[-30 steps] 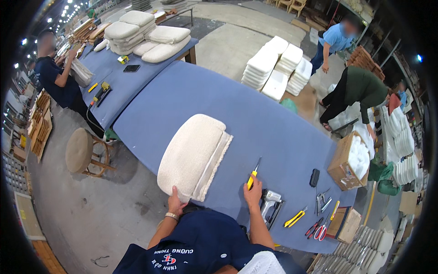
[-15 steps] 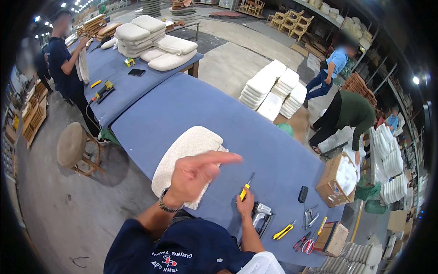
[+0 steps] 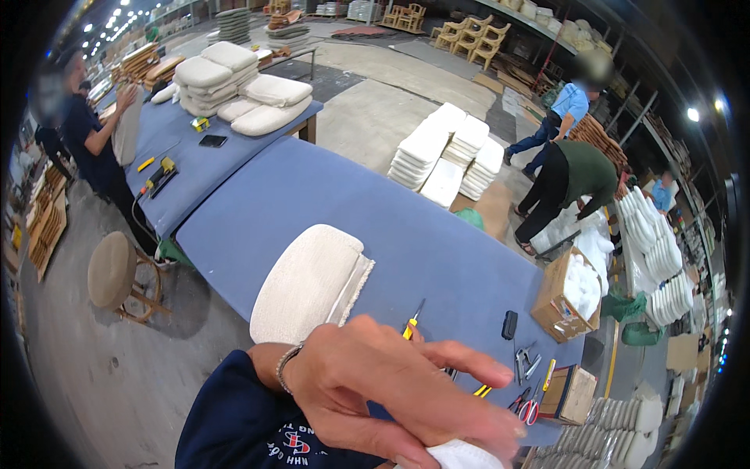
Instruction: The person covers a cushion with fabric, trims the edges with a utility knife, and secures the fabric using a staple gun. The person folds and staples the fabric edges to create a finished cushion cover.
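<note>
A cream fabric seat cushion point(image 3: 306, 283) lies on the blue table, its right edge ragged. My left hand point(image 3: 391, 383), with a metal-banded watch at the wrist, is raised large in front of the view. Its fingers are stretched and apart, the tips somewhat blurred, close to a white cloth-like piece point(image 3: 461, 455) at the lower edge; whether they touch it cannot be told. Mostly hidden behind it, my right hand point(image 3: 418, 336) holds a yellow-handled screwdriver point(image 3: 412, 324), its dark shaft pointing away. The staple gun beside it is almost wholly covered.
On the right of the table point(image 3: 375, 211) lie a black case point(image 3: 509, 325), pliers point(image 3: 522, 363), red-handled scissors point(image 3: 529, 410), a partly covered yellow cutter point(image 3: 483, 390) and a wooden box point(image 3: 574, 395). Beyond stands a carton of white stuffing point(image 3: 558, 301). Co-workers are left and far right; a stool point(image 3: 112, 270) stands left.
My left hand has moved right and toward the view, from above the cushion to the lower middle, covering the staple gun. The view has shifted slightly. Far right, the blue-shirted person has moved.
</note>
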`<state>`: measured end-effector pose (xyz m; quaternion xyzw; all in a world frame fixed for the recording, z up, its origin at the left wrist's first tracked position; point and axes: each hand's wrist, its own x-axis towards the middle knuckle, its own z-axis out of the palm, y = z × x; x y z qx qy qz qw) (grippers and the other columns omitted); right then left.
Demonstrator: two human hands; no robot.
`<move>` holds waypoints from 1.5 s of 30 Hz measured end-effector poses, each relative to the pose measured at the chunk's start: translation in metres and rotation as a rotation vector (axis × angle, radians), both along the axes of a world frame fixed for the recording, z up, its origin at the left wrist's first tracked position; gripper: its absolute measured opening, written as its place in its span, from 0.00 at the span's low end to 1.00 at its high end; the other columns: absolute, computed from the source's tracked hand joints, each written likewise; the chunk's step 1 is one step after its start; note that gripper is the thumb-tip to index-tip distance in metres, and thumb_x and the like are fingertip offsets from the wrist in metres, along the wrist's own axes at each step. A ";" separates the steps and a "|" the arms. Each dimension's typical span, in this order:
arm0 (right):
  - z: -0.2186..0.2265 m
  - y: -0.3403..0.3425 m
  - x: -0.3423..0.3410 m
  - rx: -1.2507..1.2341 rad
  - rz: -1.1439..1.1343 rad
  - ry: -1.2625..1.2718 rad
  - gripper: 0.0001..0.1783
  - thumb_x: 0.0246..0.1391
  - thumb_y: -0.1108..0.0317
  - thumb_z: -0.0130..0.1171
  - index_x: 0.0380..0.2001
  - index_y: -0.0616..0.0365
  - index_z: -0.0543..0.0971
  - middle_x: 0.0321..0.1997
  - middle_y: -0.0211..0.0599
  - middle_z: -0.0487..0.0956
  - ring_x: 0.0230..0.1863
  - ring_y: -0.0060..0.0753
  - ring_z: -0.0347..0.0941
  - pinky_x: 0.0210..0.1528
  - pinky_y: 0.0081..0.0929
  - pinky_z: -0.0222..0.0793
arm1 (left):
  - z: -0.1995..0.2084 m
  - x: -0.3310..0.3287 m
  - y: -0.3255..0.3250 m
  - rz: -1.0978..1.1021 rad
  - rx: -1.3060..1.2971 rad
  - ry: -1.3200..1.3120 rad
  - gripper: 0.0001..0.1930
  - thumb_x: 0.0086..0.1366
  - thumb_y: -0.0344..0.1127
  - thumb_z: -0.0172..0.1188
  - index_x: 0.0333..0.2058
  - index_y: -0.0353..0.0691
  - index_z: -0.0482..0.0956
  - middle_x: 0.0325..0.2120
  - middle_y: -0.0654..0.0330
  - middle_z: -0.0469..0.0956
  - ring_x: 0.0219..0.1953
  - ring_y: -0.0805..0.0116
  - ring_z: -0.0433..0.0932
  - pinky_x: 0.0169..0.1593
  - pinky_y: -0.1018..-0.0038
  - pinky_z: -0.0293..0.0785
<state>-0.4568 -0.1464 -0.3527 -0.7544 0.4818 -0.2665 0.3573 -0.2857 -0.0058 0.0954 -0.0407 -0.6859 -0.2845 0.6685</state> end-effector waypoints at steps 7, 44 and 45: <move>-0.020 -0.001 0.008 -0.076 0.056 -0.017 0.33 0.51 0.60 0.67 0.62 0.47 0.74 0.46 0.49 0.76 0.47 0.53 0.75 0.52 0.44 0.71 | 0.005 0.018 0.026 0.042 0.353 -0.120 0.25 0.66 0.28 0.64 0.58 0.19 0.72 0.53 0.40 0.79 0.54 0.50 0.82 0.69 0.53 0.60; -0.002 0.032 0.040 -0.081 -0.212 0.220 0.37 0.48 0.63 0.67 0.64 0.44 0.72 0.47 0.48 0.71 0.50 0.54 0.71 0.55 0.46 0.68 | -0.377 0.241 0.056 1.639 1.273 -0.757 0.31 0.66 0.50 0.63 0.59 0.32 0.72 0.59 0.40 0.73 0.59 0.42 0.73 0.62 0.58 0.69; -0.004 0.038 0.035 -0.073 -0.242 0.246 0.37 0.48 0.63 0.67 0.65 0.43 0.71 0.48 0.48 0.71 0.51 0.54 0.71 0.55 0.46 0.68 | -0.396 0.246 0.067 1.642 1.342 -0.735 0.32 0.67 0.51 0.62 0.60 0.31 0.72 0.59 0.39 0.72 0.59 0.41 0.73 0.62 0.57 0.69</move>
